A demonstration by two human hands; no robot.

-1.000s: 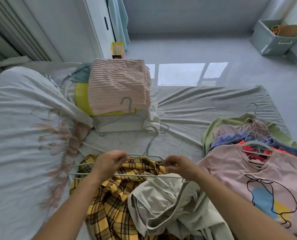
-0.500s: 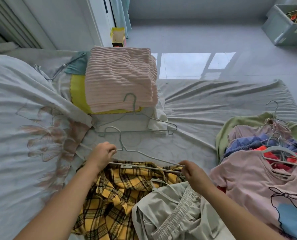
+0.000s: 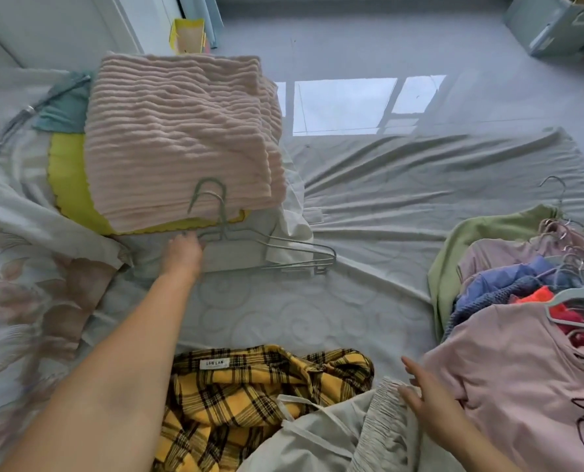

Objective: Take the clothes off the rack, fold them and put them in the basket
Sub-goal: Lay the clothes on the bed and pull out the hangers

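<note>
Left hand (image 3: 184, 253): stretched out to the bare hangers (image 3: 266, 248), fingers at the near end of them; whether they grip a wire or only touch it I cannot tell.
Folded stack (image 3: 181, 137): pink ribbed cloth on top, the hanger hooks lying on its front edge; a tug on the hangers could drag that edge and undo the fold.
Plaid shirt (image 3: 249, 396): off its hanger, crumpled at the near edge of the bed, partly under the grey trousers (image 3: 334, 434); lifting one may pull the other along.
Right hand (image 3: 426, 400): flat, fingers straight, resting on the trousers' waistband.
Pile on hangers (image 3: 522, 335): far right, hooks tangled together, likely to snag.
Basket: not surely in view.
</note>
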